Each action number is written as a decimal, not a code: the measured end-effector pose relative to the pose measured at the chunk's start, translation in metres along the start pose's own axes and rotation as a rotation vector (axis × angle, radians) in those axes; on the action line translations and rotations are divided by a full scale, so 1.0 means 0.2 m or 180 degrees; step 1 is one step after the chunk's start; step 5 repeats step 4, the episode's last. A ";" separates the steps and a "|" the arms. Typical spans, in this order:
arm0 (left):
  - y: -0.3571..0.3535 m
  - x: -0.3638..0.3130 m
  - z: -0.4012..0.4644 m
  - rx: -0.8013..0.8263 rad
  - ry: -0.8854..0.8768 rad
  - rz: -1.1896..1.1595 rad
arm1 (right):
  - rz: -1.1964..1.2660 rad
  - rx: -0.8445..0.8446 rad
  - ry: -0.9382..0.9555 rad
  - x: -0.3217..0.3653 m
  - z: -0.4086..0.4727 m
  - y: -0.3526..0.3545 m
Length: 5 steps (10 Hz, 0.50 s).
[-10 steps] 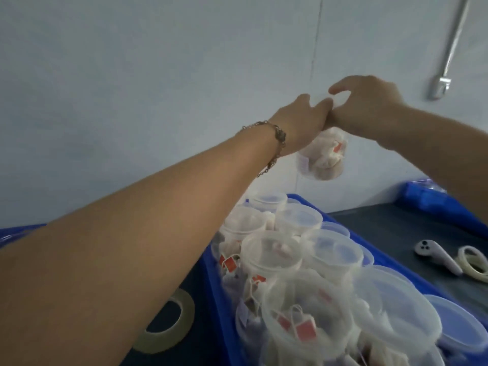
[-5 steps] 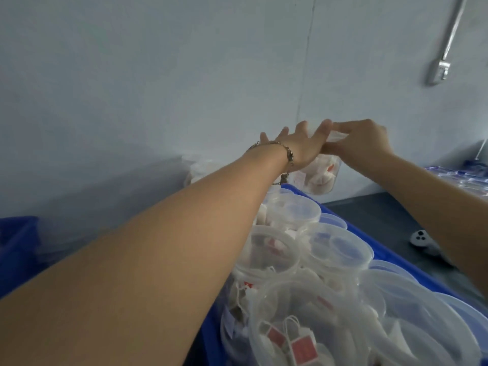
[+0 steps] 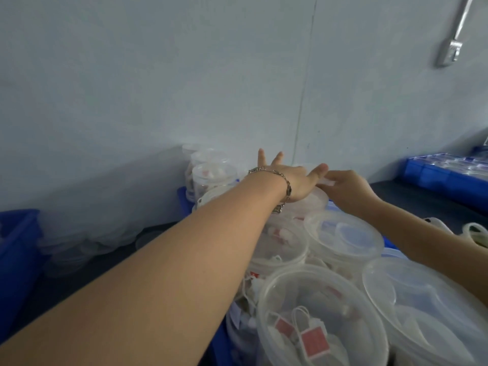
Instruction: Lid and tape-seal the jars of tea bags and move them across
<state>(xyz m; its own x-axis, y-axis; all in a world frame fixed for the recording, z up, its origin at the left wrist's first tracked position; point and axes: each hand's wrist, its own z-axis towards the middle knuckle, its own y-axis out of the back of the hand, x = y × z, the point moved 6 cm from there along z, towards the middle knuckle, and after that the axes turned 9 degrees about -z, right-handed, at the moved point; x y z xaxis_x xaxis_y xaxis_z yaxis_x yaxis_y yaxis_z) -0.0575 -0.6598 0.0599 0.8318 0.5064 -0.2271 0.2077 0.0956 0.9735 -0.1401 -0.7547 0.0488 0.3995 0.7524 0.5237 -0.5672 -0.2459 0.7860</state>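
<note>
Head view: jar (image 3: 309,204) under both hands, blurred

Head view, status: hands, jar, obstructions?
Left hand flat, fingers spread, on the jar. Right hand pinches its far rim. Jar down at the back of the blue bin. Open jars crowd nearside.

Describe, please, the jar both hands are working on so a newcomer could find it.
Start at the blue plastic crate of clear jars by the wall. At its far end sits a clear plastic jar of tea bags. Only it has the left hand and right hand on it.
</note>
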 end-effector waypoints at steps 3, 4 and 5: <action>0.06 0.02 -0.04 -0.0217 -0.0045 0.0132 | -0.0586 0.0665 -0.0113 -0.01 0.07 0.00; 0.15 0.08 -0.09 -0.0471 -0.0062 0.0140 | -0.0740 0.0436 0.0181 0.13 0.06 0.09; 0.15 0.08 -0.09 -0.0471 -0.0062 0.0140 | -0.0740 0.0436 0.0181 0.13 0.06 0.09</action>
